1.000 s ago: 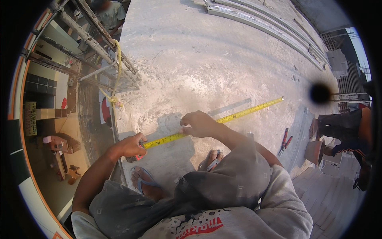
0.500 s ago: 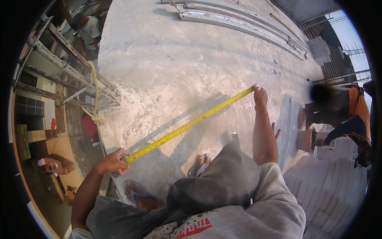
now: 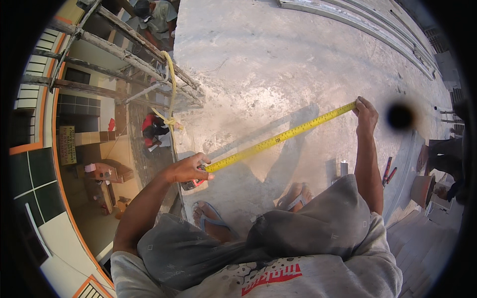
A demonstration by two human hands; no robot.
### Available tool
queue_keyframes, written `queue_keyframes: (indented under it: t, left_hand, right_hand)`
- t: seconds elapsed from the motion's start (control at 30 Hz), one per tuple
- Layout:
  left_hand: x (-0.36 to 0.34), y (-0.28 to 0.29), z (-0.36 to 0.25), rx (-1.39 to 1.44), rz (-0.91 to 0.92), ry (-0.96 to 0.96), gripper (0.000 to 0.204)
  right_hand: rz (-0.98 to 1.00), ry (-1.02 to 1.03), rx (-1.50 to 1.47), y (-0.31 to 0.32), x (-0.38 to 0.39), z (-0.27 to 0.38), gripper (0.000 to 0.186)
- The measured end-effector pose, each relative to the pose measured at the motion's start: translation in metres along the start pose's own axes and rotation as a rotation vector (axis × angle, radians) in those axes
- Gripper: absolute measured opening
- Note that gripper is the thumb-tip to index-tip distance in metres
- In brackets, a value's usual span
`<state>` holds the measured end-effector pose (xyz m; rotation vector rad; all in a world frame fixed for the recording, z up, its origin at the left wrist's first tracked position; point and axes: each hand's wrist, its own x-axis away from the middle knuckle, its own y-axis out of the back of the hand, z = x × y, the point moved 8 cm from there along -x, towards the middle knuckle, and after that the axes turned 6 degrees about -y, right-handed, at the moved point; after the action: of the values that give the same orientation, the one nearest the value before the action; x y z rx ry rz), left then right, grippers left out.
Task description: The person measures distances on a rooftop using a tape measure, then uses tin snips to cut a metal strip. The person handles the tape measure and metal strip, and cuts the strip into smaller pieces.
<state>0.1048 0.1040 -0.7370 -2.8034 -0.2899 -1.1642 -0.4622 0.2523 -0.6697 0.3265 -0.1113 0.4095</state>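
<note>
A yellow tape measure (image 3: 280, 138) stretches in a slant between my two hands, above the rough concrete slab (image 3: 258, 59). My left hand (image 3: 188, 169) is closed around its red and black case, close to the slab's left edge. At the far right end, my right hand (image 3: 366, 114) pinches the tip of the blade. The blade rises from left to right in the view and casts a shadow on the concrete. My sandalled feet (image 3: 213, 221) are below it.
Wooden poles tied with yellow rope (image 3: 171, 89) stand at the left edge, beside a drop to a lower level where people are. Metal channels (image 3: 367, 30) lie at the far right. Red-handled pliers or cutters (image 3: 389, 171) and a bucket (image 3: 421, 190) lie right, near a co-worker.
My view has turned left, so the slab and hands appear farther right. My left hand's grip has shifted, showing more of the case; the blade stays stretched between both hands.
</note>
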Motion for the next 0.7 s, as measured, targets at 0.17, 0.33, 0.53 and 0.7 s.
queue_keyframes:
  t: [0.17,0.33,0.53,0.7]
  left_hand:
    - [-0.013,0.006,-0.052,-0.094,-0.058,0.009,0.078]
    - [-0.005,-0.022,-0.134,0.078,-0.023,-0.036,0.082]
    - [0.048,-0.089,-0.248,0.235,0.080,-0.034,0.080]
    - [0.111,-0.131,-0.356,0.050,0.125,-0.052,0.055]
  right_hand:
    - [0.402,-0.093,0.167,-0.101,0.096,0.032,0.039]
    - [0.694,0.128,0.348,-0.133,0.198,0.096,0.026]
    - [0.732,0.103,0.376,-0.077,0.256,0.188,0.030]
    - [0.722,-0.529,0.046,0.010,0.277,0.247,0.029]
